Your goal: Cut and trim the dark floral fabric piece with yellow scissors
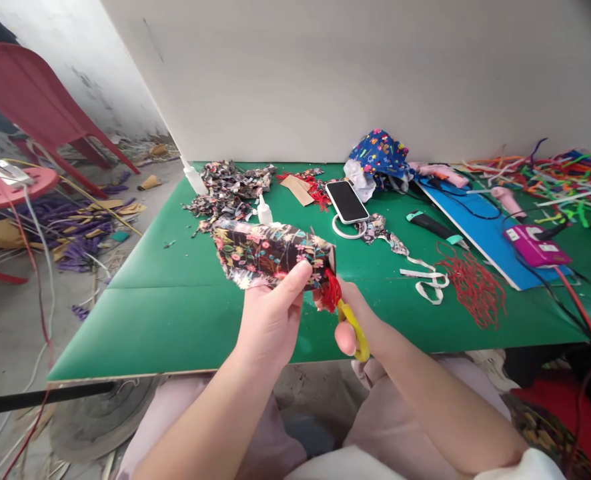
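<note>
Trimming stage: left hand (pixel 270 320), grip pinched on the floral cloth (pixel 270 252) above the green surface (pixel 175 313); right hand (pixel 358 320), at 3 o'clock, grip closed around yellow scissors (pixel 354 328) meeting red threads (pixel 331 291). Next cut likely needs steady cloth.

A black fabric piece (pixel 270 253) printed with pink, red and teal flowers is seen at centre frame, with a red tassel (pixel 331 292) and yellow scissor handles (pixel 355 331) just below it. The surface (pixel 175 293) is covered in plain green. At upper right, a blue board (pixel 480 230) and a magenta box (pixel 535 245) are shown — beyond them, multicoloured strips (pixel 560 177). A red chair (pixel 35 100) is seen at upper left.
</note>
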`<action>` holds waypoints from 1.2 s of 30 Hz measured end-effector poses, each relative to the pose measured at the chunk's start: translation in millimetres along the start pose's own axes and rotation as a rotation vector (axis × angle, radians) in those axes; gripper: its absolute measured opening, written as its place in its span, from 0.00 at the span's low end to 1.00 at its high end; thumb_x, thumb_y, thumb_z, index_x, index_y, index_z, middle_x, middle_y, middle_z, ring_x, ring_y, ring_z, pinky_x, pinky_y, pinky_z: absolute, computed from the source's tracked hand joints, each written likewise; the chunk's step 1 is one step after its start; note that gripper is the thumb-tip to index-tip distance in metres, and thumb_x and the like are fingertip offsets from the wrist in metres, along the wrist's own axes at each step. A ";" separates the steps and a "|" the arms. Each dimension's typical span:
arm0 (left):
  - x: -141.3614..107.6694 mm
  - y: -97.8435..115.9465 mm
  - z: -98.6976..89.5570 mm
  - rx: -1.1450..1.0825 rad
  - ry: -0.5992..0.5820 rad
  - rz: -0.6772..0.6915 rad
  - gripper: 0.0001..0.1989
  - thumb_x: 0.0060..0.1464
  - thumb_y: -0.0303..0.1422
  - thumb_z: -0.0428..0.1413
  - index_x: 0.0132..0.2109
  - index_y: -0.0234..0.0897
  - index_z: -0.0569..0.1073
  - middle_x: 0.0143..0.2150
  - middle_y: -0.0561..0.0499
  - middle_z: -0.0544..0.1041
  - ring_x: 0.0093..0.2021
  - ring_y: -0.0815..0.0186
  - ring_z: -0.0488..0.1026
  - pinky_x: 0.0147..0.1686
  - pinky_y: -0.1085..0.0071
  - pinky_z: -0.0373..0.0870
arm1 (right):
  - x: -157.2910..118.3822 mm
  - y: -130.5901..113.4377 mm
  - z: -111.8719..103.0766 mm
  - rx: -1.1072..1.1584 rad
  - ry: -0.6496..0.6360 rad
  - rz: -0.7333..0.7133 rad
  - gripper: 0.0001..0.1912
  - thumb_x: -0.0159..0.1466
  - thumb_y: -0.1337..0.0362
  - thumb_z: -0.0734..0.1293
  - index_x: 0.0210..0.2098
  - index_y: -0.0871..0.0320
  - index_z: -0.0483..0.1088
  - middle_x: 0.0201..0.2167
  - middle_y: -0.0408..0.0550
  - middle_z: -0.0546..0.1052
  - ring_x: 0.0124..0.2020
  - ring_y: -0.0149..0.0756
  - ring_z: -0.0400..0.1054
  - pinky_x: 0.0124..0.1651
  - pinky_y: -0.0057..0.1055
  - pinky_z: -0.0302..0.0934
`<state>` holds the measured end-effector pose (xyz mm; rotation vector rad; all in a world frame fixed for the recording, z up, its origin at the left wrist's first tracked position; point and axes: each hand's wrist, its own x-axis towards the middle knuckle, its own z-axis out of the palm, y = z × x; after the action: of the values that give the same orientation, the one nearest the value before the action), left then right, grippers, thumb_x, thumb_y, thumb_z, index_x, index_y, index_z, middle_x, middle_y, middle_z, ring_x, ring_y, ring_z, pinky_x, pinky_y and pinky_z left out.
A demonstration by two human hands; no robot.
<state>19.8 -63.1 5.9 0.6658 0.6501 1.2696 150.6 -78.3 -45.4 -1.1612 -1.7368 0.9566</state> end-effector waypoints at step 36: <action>3.6 -1.9 -0.4 -0.026 -0.031 -0.158 0.07 0.45 0.34 0.62 0.33 0.37 0.73 0.29 0.56 0.75 0.27 0.73 0.72 0.31 0.76 0.71 | -7.2 3.4 8.2 0.175 0.008 0.063 0.28 0.51 0.40 0.63 0.39 0.56 0.66 0.20 0.38 0.59 0.23 0.29 0.54 0.26 0.27 0.56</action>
<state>21.4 -59.8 4.0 0.6002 0.6472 1.1179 145.9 -85.3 -53.2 -1.1097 -1.5837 1.1172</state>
